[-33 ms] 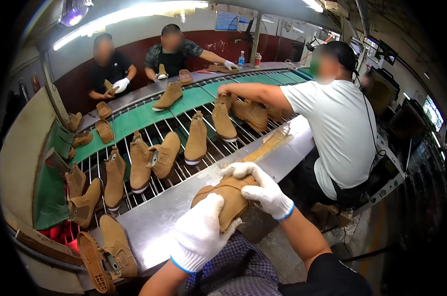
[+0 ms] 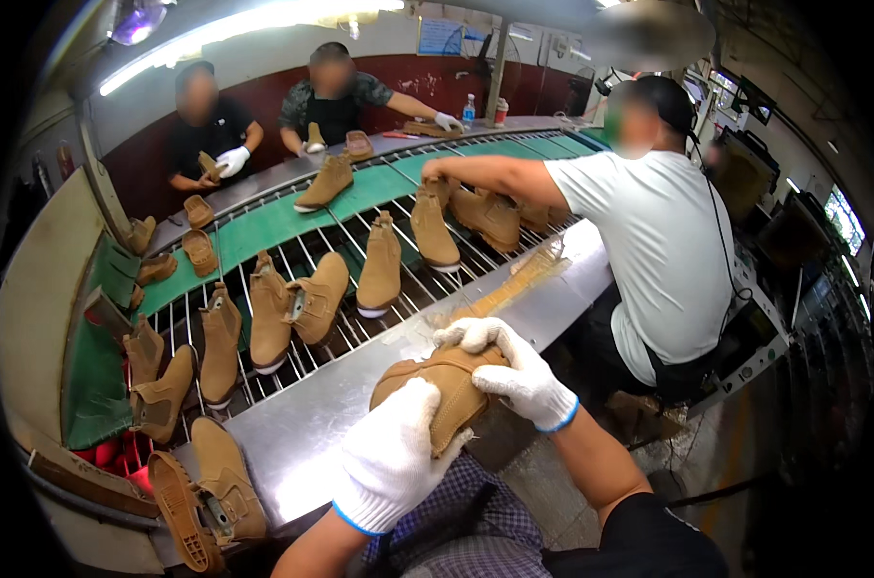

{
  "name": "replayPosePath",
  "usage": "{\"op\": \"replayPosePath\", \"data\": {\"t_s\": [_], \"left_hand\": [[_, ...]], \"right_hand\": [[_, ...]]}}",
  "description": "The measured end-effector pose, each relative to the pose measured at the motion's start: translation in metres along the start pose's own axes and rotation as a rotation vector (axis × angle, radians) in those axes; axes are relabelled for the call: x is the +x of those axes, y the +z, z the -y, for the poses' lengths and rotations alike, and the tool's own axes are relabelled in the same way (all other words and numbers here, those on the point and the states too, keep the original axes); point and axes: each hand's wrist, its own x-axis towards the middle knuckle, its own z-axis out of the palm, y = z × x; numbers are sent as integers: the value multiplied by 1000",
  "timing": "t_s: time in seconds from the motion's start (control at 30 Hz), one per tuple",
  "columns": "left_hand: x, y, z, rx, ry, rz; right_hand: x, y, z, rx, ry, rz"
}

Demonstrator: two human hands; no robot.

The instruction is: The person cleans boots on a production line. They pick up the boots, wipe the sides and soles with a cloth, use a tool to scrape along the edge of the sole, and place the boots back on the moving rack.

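A tan suede boot (image 2: 453, 378) is held between my two gloved hands, above the near edge of the metal table. My left hand (image 2: 396, 453), in a white knit glove, grips its near left side with the thumb on top. Around its far right side wrap the fingers of my right hand (image 2: 514, 371), gloved alike, thumb pressed on the upper. My palms and the boot's underside are hidden. At the lower left, a tan boot (image 2: 227, 472) lies on the table against another whose brown sole (image 2: 177, 506) faces outward.
Several tan boots (image 2: 379, 265) stand or lean on the metal rod conveyor (image 2: 345, 332) beyond the metal table (image 2: 312, 433). A green belt (image 2: 249, 226) runs behind. A co-worker in a white shirt (image 2: 639, 241) reaches over boots at right. Two people sit across, handling shoe parts.
The whole view has shifted very slightly. Both hands keep the same grip on the boot.
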Motion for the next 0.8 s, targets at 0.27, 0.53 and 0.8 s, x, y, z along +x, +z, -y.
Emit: {"op": "replayPosePath", "data": {"t_s": [0.27, 0.53, 0.8], "left_hand": [[-20, 13, -26, 3, 170, 207], [-58, 50, -44, 25, 429, 146], [-96, 53, -44, 56, 569, 257]], "right_hand": [[-72, 11, 18, -91, 256, -186], [-141, 11, -8, 6, 526, -353], [-162, 16, -31, 84, 807, -183]]}}
